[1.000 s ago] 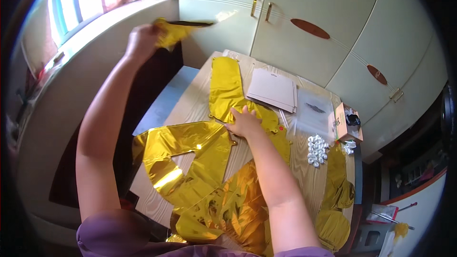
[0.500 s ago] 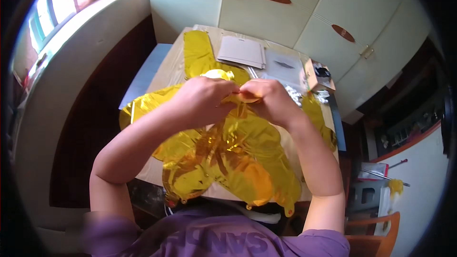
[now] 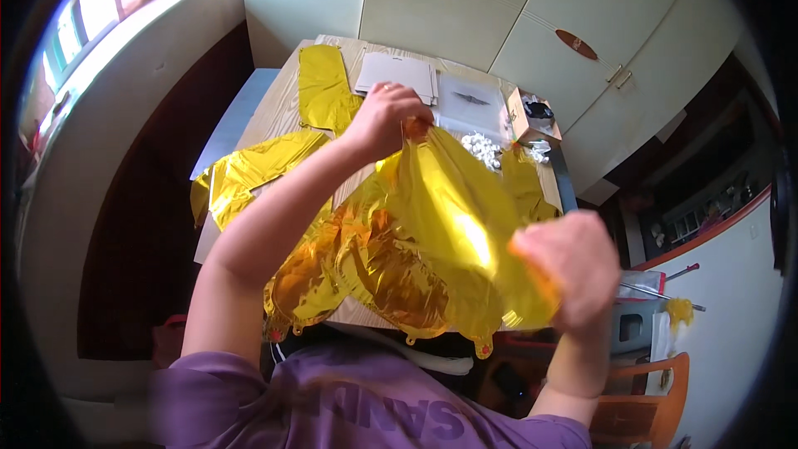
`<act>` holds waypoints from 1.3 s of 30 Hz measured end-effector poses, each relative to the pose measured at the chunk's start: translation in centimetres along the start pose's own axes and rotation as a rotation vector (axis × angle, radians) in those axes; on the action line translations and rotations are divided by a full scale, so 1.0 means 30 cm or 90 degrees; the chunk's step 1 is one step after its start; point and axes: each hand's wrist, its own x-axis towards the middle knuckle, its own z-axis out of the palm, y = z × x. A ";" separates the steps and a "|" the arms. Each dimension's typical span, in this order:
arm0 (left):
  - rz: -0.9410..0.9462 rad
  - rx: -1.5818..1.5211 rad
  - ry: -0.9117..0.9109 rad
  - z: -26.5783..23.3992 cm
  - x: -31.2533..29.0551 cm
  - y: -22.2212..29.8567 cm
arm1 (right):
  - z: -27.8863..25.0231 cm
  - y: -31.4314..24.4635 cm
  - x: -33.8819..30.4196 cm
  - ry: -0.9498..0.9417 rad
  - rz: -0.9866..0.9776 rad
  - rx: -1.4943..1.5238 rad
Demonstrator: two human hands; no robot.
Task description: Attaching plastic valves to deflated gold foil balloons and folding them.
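A flat gold foil balloon (image 3: 453,220) is stretched slantwise between my two hands, over the table. My left hand (image 3: 391,116) pinches its upper end, fingers closed. Lower and to the right, my right hand (image 3: 573,266) grips the other side of the foil; it is smeared by motion, but the fingers are curled round the edge. More crumpled gold foil (image 3: 332,254) spreads under and to the left of the held piece, with small tabs hanging over the near table edge. Whether this is all one balloon I cannot tell.
Other flat gold foil balloons lie at the table's far left (image 3: 322,83), left side (image 3: 262,170) and right (image 3: 525,187). Farther back are white sheets (image 3: 395,75), a clear plastic bag (image 3: 472,104), white clustered bits (image 3: 480,150) and a small box (image 3: 532,116). A wooden chair (image 3: 657,399) stands at right.
My hands, together before, have parted. The right swung down and to the right, pulling the foil taut; the left moved slightly up and stayed near the far side.
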 end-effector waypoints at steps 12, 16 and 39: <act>-0.189 -0.034 -0.383 0.000 -0.495 0.006 | 0.571 -0.290 -0.399 -0.129 0.119 0.072; -0.047 0.003 -0.403 -0.039 -0.541 0.113 | 0.599 -0.317 -0.381 -0.131 0.118 0.076; -0.141 0.019 -0.435 -0.060 -0.612 0.230 | 0.495 -0.545 -0.603 0.180 1.239 0.764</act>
